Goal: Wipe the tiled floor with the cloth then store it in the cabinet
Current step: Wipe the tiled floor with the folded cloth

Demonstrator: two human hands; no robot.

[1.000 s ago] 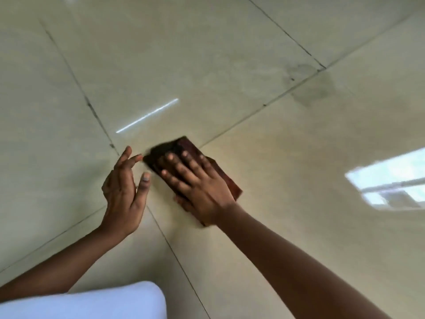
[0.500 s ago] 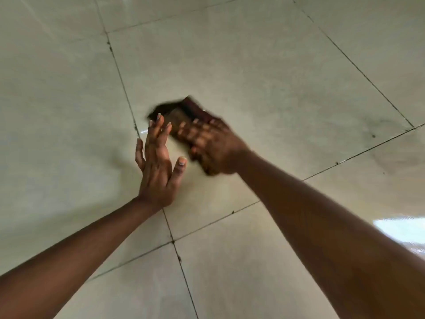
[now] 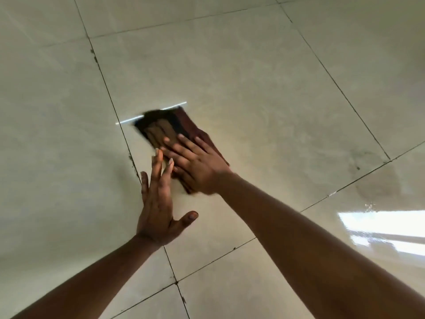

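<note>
A dark brown folded cloth (image 3: 170, 127) lies flat on the glossy cream tiled floor (image 3: 253, 88), just right of a dark grout line. My right hand (image 3: 197, 166) presses on the near half of the cloth with its fingers straight and spread. My left hand (image 3: 158, 203) is beside it on the left, fingers straight and thumb out; its fingertips reach the cloth's near left edge. Whether the left palm touches the floor I cannot tell. No cabinet is in view.
Dark grout lines (image 3: 110, 97) cross the floor between large tiles. A dull grey smudge (image 3: 368, 180) marks the tiles at the right, near a grout crossing. A bright window reflection (image 3: 386, 229) shines at the right edge. A thin white light streak (image 3: 128, 120) lies by the cloth.
My right hand has pushed the cloth further away across the tile. My left hand has straightened and followed alongside it. The view has shifted over the floor.
</note>
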